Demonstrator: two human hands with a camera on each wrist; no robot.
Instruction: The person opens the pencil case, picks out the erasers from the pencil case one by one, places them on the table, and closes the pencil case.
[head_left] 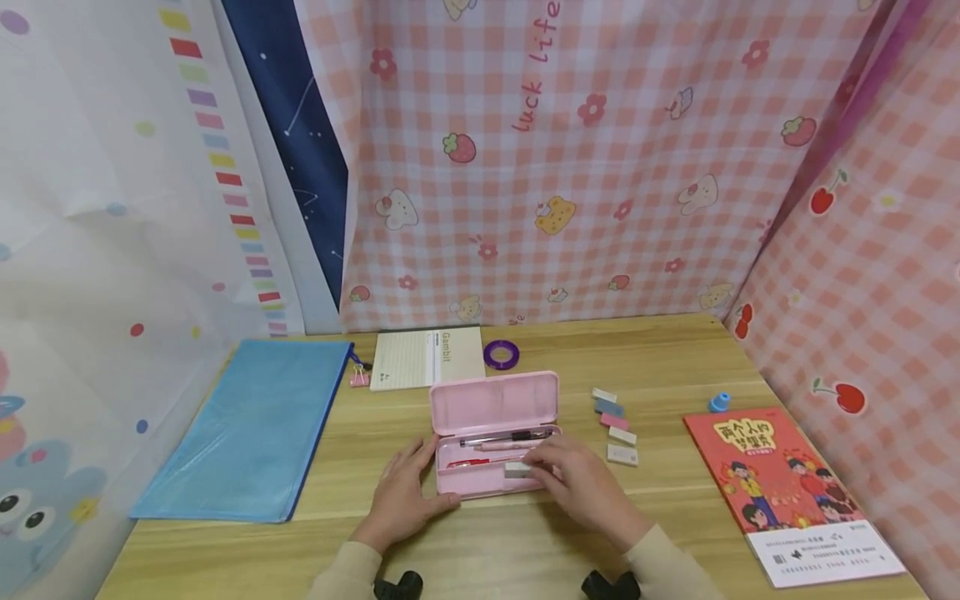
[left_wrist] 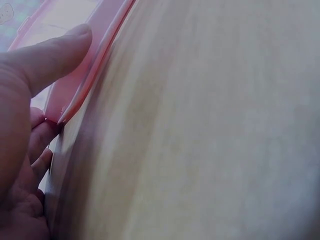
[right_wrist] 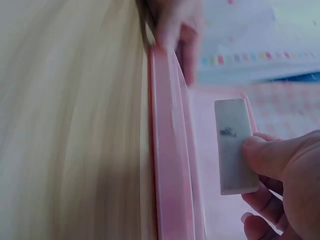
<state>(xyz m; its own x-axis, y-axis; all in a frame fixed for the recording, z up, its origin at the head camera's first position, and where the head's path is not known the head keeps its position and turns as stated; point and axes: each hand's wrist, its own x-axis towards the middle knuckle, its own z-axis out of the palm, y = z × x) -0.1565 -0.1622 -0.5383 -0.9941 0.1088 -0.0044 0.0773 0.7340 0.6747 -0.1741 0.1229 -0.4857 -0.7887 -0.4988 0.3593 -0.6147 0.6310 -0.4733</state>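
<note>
An open pink pencil case [head_left: 495,406] lies on the wooden table with its lid tipped back. Inside are a black-capped pen [head_left: 495,437], a pale pink pen [head_left: 498,447] and a red pen [head_left: 468,462]. My left hand [head_left: 405,492] holds the case's left end, thumb over the front rim and fingers at the corner. Between thumb and fingers, my right hand [head_left: 581,483] pinches a whitish eraser [right_wrist: 232,150] with a dark smudge, over the front compartment. Several more erasers, white, blue and pink [head_left: 615,421], lie in a row right of the case.
A blue zip folder [head_left: 247,429] lies left, a pink binder clip [head_left: 360,378] beside it. Behind the case are a Gambit notebook [head_left: 408,358] and purple tape roll [head_left: 501,355]. At right lie a red book [head_left: 780,475] and small blue cone-shaped object [head_left: 719,402].
</note>
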